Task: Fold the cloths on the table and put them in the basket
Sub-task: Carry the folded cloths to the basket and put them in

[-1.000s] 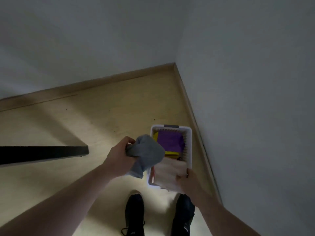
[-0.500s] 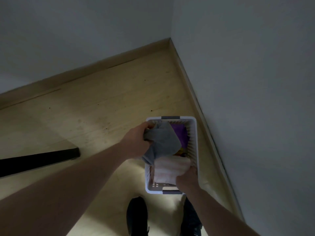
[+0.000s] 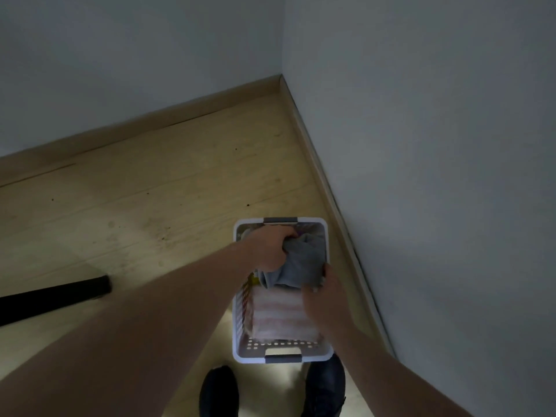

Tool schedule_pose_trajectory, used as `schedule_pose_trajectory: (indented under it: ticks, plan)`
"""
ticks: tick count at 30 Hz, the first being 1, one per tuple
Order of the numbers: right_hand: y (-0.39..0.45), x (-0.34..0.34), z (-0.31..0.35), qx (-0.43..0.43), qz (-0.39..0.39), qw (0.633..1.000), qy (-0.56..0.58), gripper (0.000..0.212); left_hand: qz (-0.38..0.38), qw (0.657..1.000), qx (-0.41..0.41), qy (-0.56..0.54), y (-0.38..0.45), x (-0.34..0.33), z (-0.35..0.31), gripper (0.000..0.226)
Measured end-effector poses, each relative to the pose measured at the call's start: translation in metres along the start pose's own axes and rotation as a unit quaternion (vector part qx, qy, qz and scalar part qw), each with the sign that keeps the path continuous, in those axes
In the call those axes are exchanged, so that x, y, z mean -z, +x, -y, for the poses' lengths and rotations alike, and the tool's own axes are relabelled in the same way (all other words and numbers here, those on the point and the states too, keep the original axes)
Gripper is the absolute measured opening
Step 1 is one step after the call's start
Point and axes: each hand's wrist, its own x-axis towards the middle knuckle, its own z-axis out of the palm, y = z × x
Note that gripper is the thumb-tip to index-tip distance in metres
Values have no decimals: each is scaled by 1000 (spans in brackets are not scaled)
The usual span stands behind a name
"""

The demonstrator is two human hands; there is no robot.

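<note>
- A person is bending over a white rectangular plastic basket with perforated walls and grey handles (image 3: 240, 353), which is sitting on the pale wooden floor (image 3: 150, 206) near the room's corner, at about 5 o'clock in the head view.
- The left hand (image 3: 270, 248) is reaching into the far half of the basket, its fingers curling round a bunched-up grey cloth (image 3: 296, 266) and gripping it at the cloth's 10 o'clock edge.
- The right hand (image 3: 326, 296) is meeting the same grey cloth at its 5 o'clock corner; the fingertips are touching the fabric, but whether they are pinching it cannot be told.
- A folded white cloth with faint pink stripes (image 3: 279, 317) is lying in the near half of the basket, at 6 o'clock from the grey cloth and just beside it.
- A sliver of yellow is showing at the grey cloth's 8 o'clock edge, too small to identify.
- Two black shoes (image 3: 218, 389) are standing at 6 o'clock below the basket.
- A black bar (image 3: 54, 299) is jutting in from 9 o'clock, well apart from the basket.
- Grey walls (image 3: 421, 145) are meeting at 12 o'clock above a wooden skirting board (image 3: 180, 115).
</note>
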Motion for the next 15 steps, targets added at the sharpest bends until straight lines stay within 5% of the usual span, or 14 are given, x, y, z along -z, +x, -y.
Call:
schedule_pose_trajectory:
  ticks: [5,9,15]
  plan:
    - [21,-11,3,60,-41,997,2,35,-63,996,-12,56,18,-24,19,88]
    - [17,-19,5,89,-6,996,-30,54,-148,980,-63,114,-15,-42,24,69]
    - [17,-17,10,63,94,972,-207,64,-34,968,-42,245,-42,-59,46,77]
